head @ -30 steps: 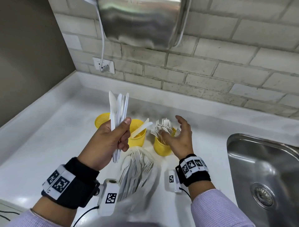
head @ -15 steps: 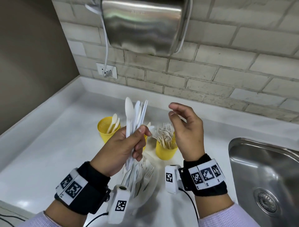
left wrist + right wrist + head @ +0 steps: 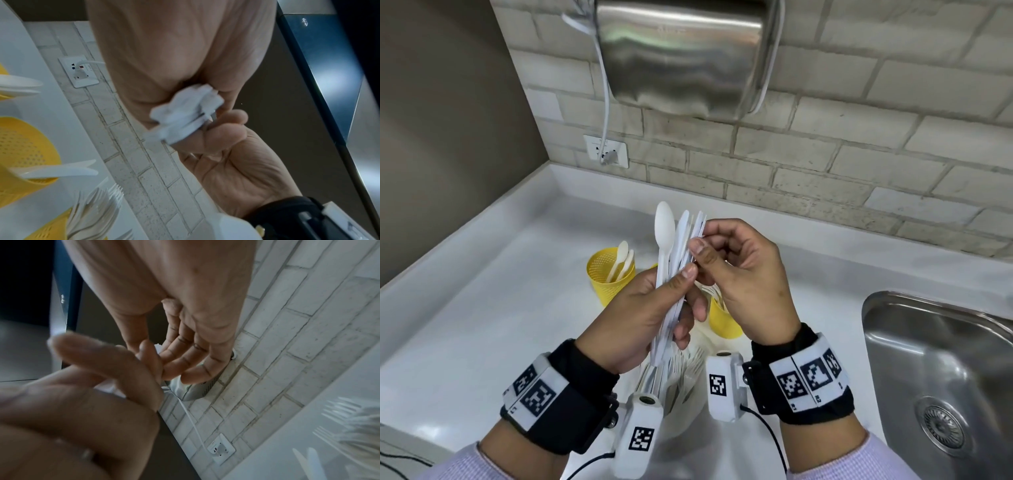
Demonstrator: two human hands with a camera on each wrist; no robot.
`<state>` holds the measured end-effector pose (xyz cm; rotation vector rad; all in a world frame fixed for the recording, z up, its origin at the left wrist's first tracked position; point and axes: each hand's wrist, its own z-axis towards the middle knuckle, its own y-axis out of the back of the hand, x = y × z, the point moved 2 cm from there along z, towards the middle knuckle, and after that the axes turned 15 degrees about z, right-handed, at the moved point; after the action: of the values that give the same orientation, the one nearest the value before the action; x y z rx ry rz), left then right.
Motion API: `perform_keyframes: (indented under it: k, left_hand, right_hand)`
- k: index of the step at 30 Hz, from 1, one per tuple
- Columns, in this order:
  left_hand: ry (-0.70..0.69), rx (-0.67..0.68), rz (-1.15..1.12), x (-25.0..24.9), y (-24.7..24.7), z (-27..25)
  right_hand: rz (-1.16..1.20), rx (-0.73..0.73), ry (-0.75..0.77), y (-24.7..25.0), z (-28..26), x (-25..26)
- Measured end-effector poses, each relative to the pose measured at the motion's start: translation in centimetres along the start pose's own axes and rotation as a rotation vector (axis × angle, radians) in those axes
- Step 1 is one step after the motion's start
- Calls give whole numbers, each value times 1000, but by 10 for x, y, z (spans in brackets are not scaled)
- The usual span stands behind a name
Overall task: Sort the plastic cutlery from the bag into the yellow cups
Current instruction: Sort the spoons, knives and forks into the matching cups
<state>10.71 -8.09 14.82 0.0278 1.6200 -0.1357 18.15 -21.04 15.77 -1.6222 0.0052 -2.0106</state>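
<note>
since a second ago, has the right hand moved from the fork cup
Yes. The right hand has risen away from the fork cup and gone left, and now pinches the top of the cutlery bundle held by the left hand.

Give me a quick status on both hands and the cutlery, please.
Left hand grips cutlery bundle. Right hand pinches a piece at the bundle's top. Spoons in left yellow cup. Nothing in the way.

The right hand [image 3: 750,281], which hovered open over the fork cup 1 second ago, has come across to pinch the top of the cutlery bundle [image 3: 674,274], which the left hand [image 3: 647,315] has raised.
</note>
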Motion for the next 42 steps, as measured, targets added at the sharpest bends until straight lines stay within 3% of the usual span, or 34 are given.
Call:
perform_keyframes:
  k: [7, 17, 23, 35, 38, 42]
  left_hand:
    - [35, -7, 20, -2, -3, -2]
    - [82, -81, 15, -2, -2, -4]
    - [78, -115, 31, -1, -2, -2]
    - [40, -126, 142, 0, -3, -1]
    - [37, -124, 149, 1, -2, -1]
    - [48, -160, 146, 3, 1, -1]
  right_hand:
    - [165, -85, -20, 1, -4, 2]
    - [177, -174, 1, 5, -2, 2]
    - [180, -108, -110, 3, -4, 4]
    - [106, -153, -151, 2, -5, 3]
    - [214, -248, -146, 4, -4, 7]
    - [541, -327, -163, 12, -1, 14]
